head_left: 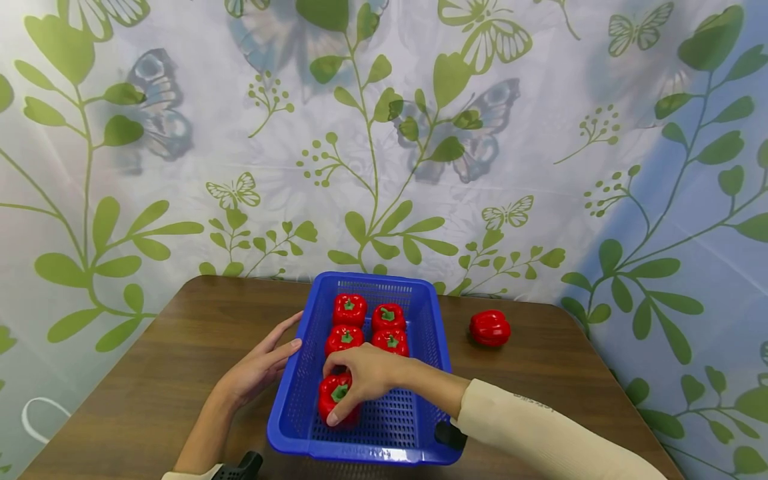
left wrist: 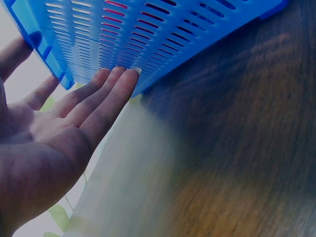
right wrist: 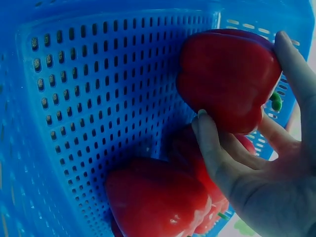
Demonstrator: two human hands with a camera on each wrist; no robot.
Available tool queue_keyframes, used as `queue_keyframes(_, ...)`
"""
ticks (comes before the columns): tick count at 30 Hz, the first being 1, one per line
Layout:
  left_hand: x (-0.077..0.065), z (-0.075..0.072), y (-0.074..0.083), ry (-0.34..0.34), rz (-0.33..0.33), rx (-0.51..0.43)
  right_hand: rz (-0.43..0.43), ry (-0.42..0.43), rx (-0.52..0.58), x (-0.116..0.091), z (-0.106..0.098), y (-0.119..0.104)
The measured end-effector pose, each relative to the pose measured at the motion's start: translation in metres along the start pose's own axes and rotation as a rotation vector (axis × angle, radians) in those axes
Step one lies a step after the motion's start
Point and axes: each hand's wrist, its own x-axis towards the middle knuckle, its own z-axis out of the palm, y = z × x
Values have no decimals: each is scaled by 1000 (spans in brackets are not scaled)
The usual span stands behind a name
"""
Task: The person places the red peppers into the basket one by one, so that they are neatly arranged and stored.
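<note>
A blue plastic basket (head_left: 443, 340) with slotted walls stands on the table. Inside it, my right hand (head_left: 377, 370) grips a red bell pepper (head_left: 332, 395) with a green stem, thumb on the near side and fingers around the far side. The right wrist view shows this bell pepper (right wrist: 229, 74) between thumb and fingers, above the perforated floor. Several other red bell peppers (head_left: 350, 309) sit in two columns toward the basket's far end, stems up. My left hand (head_left: 255, 373) rests against the basket's left side, its fingers (left wrist: 108, 101) extended along the slotted wall.
One more red bell pepper (head_left: 490, 328) lies on its side on the brown wooden table (head_left: 510, 373), right of the basket. A patterned curtain (head_left: 384, 167) hangs behind the table. A white loop (head_left: 37, 420) shows at the lower left, beside the table edge.
</note>
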Motion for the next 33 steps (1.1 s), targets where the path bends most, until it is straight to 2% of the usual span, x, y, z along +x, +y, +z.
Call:
queue_keyframes(18, 0, 0, -2, 3, 1, 4, 51, -37, 8, -2, 1, 2)
queue_keyframes(26, 0, 0, -2, -7, 5, -7, 102, -95, 43, -9, -2, 5)
queue_keyframes(33, 0, 1, -1, -11, 5, -8, 104, -162, 70, -12, -6, 8)
